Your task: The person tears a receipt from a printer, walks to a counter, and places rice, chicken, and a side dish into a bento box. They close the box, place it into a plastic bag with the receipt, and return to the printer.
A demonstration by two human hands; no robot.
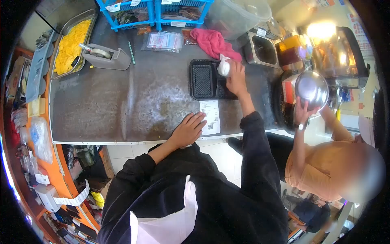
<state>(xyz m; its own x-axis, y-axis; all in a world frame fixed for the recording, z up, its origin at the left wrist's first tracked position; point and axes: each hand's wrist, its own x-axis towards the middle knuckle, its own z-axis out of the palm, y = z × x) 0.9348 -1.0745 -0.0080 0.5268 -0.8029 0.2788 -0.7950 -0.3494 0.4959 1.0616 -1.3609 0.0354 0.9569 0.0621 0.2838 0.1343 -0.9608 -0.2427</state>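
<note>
My right hand point(237, 77) is closed on a small white bundle point(223, 66) over the upper right part of a black compartment tray point(202, 80). What the bundle contains is hidden. My left hand point(189, 128) lies on the counter point(97, 105) near its front edge, its fingers spread, with nothing held. Beside its fingertips is a printed paper receipt point(210, 118), just below the tray. A crumpled pink cloth point(215, 42) lies behind the tray, close to the white bundle.
A tape dispenser point(106, 57) and a tray of yellow food point(72, 44) stand at the left. Blue baskets point(156, 12) and a clear tub point(237, 16) are at the back. On the right, a co-worker point(321, 162) holds a metal bowl point(311, 89) beside a metal container point(262, 51).
</note>
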